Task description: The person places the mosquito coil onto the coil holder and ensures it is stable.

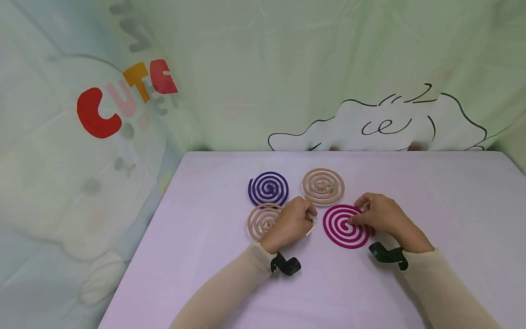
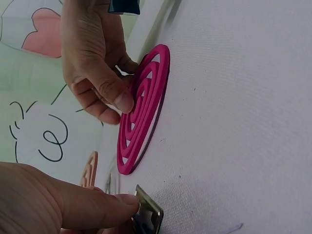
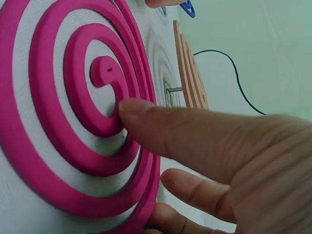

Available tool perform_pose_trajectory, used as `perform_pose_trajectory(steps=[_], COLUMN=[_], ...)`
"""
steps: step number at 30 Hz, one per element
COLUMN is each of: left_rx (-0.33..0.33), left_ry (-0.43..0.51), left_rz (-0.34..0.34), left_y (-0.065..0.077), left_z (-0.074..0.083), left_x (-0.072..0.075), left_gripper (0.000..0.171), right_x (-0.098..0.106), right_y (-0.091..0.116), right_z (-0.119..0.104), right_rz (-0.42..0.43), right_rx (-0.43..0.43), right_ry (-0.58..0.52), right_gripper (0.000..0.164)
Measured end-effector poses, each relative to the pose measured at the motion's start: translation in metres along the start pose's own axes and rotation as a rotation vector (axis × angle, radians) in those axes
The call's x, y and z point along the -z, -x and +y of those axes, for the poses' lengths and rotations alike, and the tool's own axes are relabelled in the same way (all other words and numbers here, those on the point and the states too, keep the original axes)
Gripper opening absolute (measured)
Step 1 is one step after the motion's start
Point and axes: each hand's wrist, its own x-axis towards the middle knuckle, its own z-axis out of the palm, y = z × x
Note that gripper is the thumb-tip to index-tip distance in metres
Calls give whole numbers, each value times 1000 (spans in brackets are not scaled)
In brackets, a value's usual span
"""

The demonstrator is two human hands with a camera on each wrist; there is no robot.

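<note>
My right hand [image 1: 383,214] holds a magenta mosquito coil [image 3: 105,72], with the thumb on top near its centre and the other fingers at the right edge. In the left wrist view that coil tilts slightly, with a shadow along its lower edge. Just left of it, my left hand [image 1: 289,222] pinches a small metal coil stand [image 2: 155,204] between thumb and fingers. Beneath the left wrist and hand lies a tan coil [image 1: 268,224], partly covered by them. The stand's far side is hidden by the fingers.
A dark purple coil [image 1: 270,188] lies behind the left hand, its front edge meeting the nearer tan coil. To its right, a second tan coil [image 1: 323,184] sits raised on a metal stand [image 3: 168,92]. All are on a white-covered table [image 1: 213,183], backed by a printed curtain [image 1: 246,68].
</note>
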Motion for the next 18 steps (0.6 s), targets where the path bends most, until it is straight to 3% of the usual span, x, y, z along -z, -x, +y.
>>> perform_pose_trajectory(steps=[6,13,18], left_rx=[36,24,26], left_ry=[18,1,14], left_rz=[-10,-23,-57], left_y=[-1,-3,-2], left_z=[2,4,4], left_x=[0,-2,-4], left_gripper=[16,16,14], right_x=[1,1,1], right_y=[1,2,2], right_z=[-1,-2,-2], right_rz=[-20,-19,-22], right_rx=[-4,-25,-35], right_ry=[4,-11,-1], right_gripper=[58,51,57])
